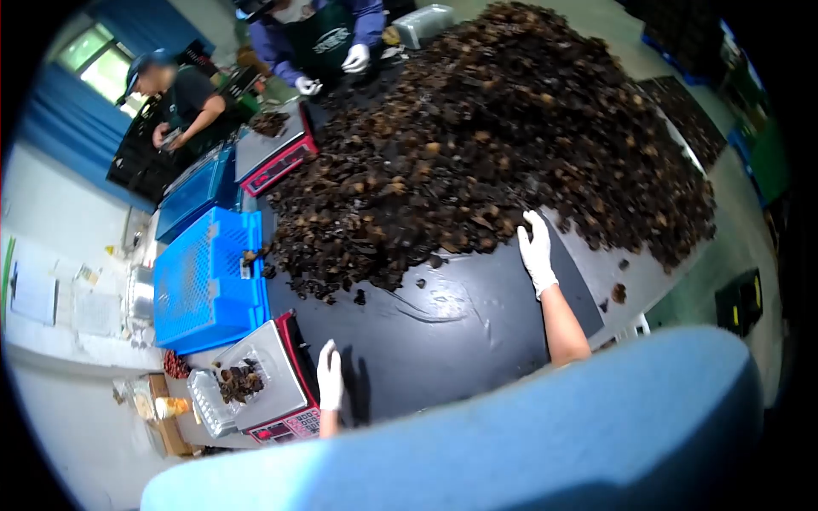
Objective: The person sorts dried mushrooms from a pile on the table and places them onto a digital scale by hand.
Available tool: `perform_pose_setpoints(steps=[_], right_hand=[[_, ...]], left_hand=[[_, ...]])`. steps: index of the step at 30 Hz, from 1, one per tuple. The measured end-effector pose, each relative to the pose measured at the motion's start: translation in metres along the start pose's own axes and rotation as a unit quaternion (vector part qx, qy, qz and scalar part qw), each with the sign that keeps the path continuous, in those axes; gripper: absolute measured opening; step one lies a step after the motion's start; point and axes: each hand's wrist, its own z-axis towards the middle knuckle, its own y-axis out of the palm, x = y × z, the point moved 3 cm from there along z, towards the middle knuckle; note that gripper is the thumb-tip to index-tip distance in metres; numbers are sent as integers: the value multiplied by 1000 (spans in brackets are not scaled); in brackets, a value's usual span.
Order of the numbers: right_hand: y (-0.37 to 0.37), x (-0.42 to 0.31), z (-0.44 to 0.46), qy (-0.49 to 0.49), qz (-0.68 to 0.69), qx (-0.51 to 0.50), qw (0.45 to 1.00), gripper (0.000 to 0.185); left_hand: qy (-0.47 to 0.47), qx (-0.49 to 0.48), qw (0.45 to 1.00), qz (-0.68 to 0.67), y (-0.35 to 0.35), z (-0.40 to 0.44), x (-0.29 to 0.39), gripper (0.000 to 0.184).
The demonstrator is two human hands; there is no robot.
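A large heap of dark brown dried pieces, like dried fungus (pixel 477 145), covers much of the black table surface (pixel 443 315). My right hand (pixel 536 254), in a white glove, lies at the near edge of the heap, fingers stretched out and touching or nearly touching the pieces. White-gloved too, my left hand (pixel 330 376) is held up beside the red scale (pixel 298 362), its fingers extended and nothing visible in it. On that scale's plate, a clear plastic tray holds a small pile of dark pieces (pixel 240 381).
A blue crate (pixel 211 285) stands at the left, with a second red scale (pixel 277 157) beyond it. Clear plastic containers (pixel 209 404) sit beside the near scale. Across the table is a person in white gloves (pixel 328 43); another person (pixel 183 102) is at the far left.
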Motion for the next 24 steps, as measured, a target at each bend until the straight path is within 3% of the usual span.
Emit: perform_pose_setpoints(steps=[4, 5, 8, 9, 10, 12, 14, 16, 18, 19, 21, 24], right_hand=[[40, -16, 35, -32, 58, 38, 997, 45], [50, -12, 43, -20, 82, 31, 996, 46], [66, -11, 68, 51, 179, 3, 982, 52], [71, -11, 76, 68, 233, 1, 970, 52], [75, -11, 83, 84, 285, 3, 955, 53], [84, -9, 93, 71, 316, -28, 946, 53], [90, -31, 93, 53, 337, -59, 938, 51], [106, -46, 79, 8, 250, -118, 961, 48], [108, -81, 59, -43, 238, -127, 962, 47], [107, -87, 47, -77, 225, -121, 964, 47], [98, -106, 24, -125, 191, -141, 963, 48], [88, -134, -19, -147, 171, -189, 956, 50]], left_hand=[[-9, 151, 986, -75, 16, 109, -50, 46], [-28, 171, 985, -10, 14, 133, -51, 49], [-68, 231, 969, -48, 6, 199, -51, 59], [-73, 252, 963, -56, 0, 226, -85, 60], [-75, 270, 958, -64, -4, 253, -117, 61], [-33, 233, 969, -82, 2, 282, -117, 62], [-41, 221, 971, -79, 33, 279, -79, 64], [-50, 214, 973, -69, 72, 257, -37, 68], [2, 218, 974, 60, 96, 237, -44, 68], [43, 196, 978, 57, 101, 218, -47, 64], [159, 171, 972, 32, 102, 176, 15, 55], [187, 130, 970, 88, 113, 129, 35, 57]])
